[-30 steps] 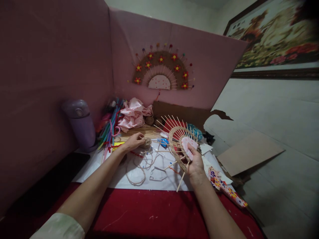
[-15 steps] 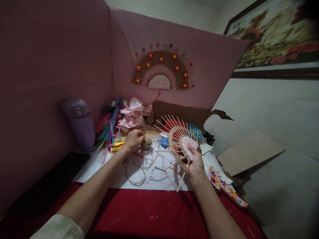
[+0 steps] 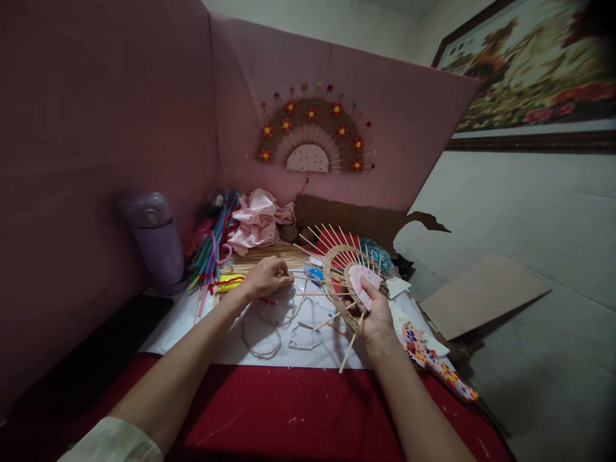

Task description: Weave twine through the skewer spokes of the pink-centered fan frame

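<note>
My right hand [image 3: 376, 314] grips a half-round fan frame [image 3: 332, 273] by its pink dotted center, thumb on the front. Thin wooden sticks radiate from that center, and a band of brown twine is woven through them in an arc. To the left, my left hand [image 3: 269, 279] has its fingers pinched together at the brown jute twine, whose ball is mostly hidden behind the hand. Loose loops of the twine [image 3: 262, 353] lie below on the white paper [image 3: 226, 346]. A small blue packet [image 3: 315, 276] sits between the hands.
A purple bottle [image 3: 156, 244] and dark flat object [image 3: 96, 346] stand left. Behind lie pipe cleaners [image 3: 212, 250], crumpled pink paper [image 3: 257, 215] and cardboard [image 3: 346, 215]. A finished flowered fan [image 3: 310, 122] hangs on the pink board. Flowered material [image 3: 443, 366] lies right.
My left hand has moved a little to the right, over the twine ball, which showed beside it before. The fan frame in my right hand has shifted slightly left.
</note>
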`<state>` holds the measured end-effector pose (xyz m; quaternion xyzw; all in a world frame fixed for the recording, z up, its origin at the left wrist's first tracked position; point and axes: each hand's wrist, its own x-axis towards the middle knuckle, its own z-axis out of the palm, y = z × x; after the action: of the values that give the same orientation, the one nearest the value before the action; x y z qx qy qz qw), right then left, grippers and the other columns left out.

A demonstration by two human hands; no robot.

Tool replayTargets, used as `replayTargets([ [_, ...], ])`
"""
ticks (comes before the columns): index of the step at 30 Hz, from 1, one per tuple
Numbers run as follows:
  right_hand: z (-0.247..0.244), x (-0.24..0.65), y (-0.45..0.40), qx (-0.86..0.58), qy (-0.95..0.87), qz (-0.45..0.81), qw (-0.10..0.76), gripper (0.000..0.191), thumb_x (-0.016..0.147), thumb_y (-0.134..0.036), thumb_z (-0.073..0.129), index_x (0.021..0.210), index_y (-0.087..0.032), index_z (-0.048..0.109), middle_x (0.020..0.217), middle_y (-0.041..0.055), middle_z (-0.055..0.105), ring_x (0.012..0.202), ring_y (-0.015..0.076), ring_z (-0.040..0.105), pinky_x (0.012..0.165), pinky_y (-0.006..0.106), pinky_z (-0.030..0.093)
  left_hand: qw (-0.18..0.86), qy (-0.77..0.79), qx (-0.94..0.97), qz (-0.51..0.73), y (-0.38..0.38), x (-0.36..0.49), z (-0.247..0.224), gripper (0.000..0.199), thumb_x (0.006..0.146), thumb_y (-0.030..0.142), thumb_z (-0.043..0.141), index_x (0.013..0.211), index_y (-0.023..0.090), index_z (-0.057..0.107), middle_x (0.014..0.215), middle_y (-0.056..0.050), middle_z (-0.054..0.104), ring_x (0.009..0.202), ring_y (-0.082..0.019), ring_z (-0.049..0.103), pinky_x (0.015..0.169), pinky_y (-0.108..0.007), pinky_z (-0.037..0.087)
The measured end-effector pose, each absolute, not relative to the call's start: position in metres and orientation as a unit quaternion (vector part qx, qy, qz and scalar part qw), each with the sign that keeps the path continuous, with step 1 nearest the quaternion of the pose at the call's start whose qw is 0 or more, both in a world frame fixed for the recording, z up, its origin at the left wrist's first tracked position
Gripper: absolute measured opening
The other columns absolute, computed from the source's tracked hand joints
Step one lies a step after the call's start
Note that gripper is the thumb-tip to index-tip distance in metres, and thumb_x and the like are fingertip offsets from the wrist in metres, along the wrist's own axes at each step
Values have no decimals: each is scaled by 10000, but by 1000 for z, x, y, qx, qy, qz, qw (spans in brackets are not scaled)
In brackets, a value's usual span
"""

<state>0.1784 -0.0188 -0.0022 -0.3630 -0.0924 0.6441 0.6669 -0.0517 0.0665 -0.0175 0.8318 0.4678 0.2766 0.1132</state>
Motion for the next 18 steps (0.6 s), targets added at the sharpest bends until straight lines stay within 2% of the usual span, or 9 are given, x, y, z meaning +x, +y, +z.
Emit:
replayTargets([
  [4, -4, 179, -19, -353, -88, 647, 670, 141, 797, -179, 486, 876, -106, 577, 612, 79, 667, 506, 158, 623, 320, 177, 424, 78, 484, 838, 240, 64, -50, -22, 352, 662, 380, 656, 964, 217, 581, 970, -59, 504, 905, -216, 515, 749, -301, 400],
  [6, -4, 179, -18, -348, -81, 653, 668, 133, 794, -178, 493, 875, -113, 576, 617, 72, 667, 521, 159, 627, 318, 175, 421, 84, 491, 834, 237, 64, -49, -25, 389, 657, 338, 661, 1008, 222, 541, 1006, -61, 481, 910, -215, 522, 758, -303, 403],
  [13, -7, 180, -17, -351, -83, 668, 651, 112, 785, -202, 515, 851, -132, 572, 602, 65, 658, 444, 149, 586, 301, 188, 400, 70, 506, 816, 269, 64, -49, -29, 234, 718, 254, 584, 933, 203, 507, 962, -44, 499, 830, -180, 539, 699, -283, 410],
  [18, -10, 182, -16, -354, -96, 668, 647, 112, 787, -210, 522, 846, -134, 578, 602, 62, 663, 450, 153, 592, 307, 196, 414, 45, 515, 804, 293, 68, -50, -32, 267, 706, 236, 608, 950, 199, 505, 971, -49, 503, 835, -179, 543, 701, -285, 417],
])
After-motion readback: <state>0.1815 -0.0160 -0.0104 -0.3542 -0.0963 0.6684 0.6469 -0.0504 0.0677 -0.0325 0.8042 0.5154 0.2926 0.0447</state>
